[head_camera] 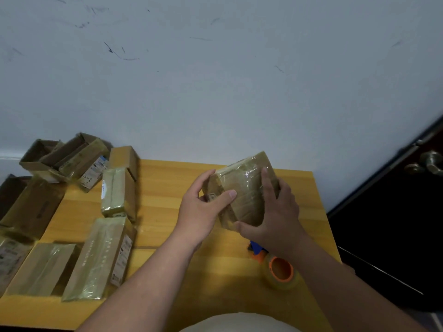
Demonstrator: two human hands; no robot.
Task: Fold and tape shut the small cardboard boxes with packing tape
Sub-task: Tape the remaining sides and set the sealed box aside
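both hands grip 1 taped box (pixel 242 190) held tilted above the table (pixel 167 188): the left hand (pixel 203 209) pinches its near left edge, the right hand (pixel 273 212) wraps its right side. the box's long axis runs up and away to the right, equally near both hands. the tape roll (pixel 281 271) sits just below the right wrist, so i judge that hand the handier one for it

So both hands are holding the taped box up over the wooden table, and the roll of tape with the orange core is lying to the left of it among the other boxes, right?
Not quite. Both the left hand and the right hand do hold the taped box over the wooden table, but the tape roll lies on the right side, below the right forearm, away from the other boxes. The head view shows it.
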